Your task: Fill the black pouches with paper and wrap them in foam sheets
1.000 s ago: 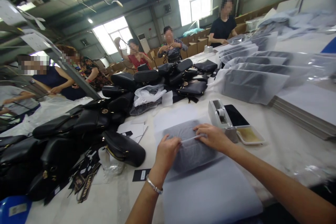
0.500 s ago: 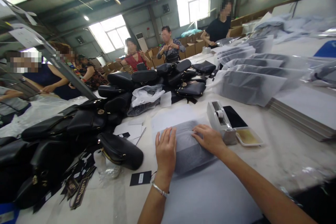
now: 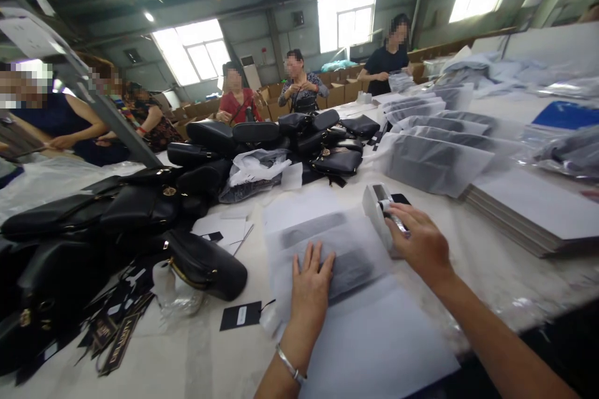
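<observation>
1. Paper-wrapped dark item [image 3: 353, 268]: lying on white sheet [image 3: 374, 349], on counter [image 3: 505, 280], in front of person.
2. Left hand [image 3: 311, 290]: palm down, fingers spread, resting on wrapped item.
3. Right hand [image 3: 423, 246]: fingers curled at tape dispenser [image 3: 373, 212]; can't tell if pinching tape.
4. Black bag [image 3: 210, 265] left of wrapped item, black tag [image 3: 234, 318] near it.

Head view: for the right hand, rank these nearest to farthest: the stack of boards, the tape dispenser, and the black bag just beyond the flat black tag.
1. Tape dispenser: right at the right hand's fingers.
2. Stack of boards: on its right.
3. Black bag: well to its left.
</observation>
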The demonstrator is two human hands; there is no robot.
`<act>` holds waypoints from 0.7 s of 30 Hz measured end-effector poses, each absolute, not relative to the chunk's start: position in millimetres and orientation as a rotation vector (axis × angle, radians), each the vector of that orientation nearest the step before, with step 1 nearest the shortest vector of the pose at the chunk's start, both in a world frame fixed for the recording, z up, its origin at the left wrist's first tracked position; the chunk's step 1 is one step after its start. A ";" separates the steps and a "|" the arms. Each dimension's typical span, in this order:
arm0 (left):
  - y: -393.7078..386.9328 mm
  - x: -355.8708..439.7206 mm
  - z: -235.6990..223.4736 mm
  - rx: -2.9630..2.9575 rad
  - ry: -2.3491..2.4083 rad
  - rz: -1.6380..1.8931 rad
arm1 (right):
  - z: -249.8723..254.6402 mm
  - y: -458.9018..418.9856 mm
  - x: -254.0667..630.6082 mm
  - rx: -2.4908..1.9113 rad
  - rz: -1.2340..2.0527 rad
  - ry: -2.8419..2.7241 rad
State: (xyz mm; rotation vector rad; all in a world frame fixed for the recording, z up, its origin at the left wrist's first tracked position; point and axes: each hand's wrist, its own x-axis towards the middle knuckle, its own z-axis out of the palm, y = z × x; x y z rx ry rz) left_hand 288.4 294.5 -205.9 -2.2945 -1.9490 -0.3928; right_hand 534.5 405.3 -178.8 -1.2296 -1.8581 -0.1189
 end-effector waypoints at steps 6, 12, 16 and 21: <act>295.0 289.7 -206.1 -2.258 -1.980 -0.390 | -200.0 419.7 586.1 -1.659 0.487 -1.501; 295.5 288.0 -210.8 -2.245 -1.954 -0.385 | -203.8 427.8 573.6 -1.625 0.868 -1.327; 294.3 288.3 -212.3 -2.239 -1.946 -0.404 | -197.4 426.4 563.1 -1.550 0.894 -1.230; 292.9 288.5 -210.9 -2.249 -1.947 -0.421 | -185.2 397.2 554.3 -1.455 0.668 -1.224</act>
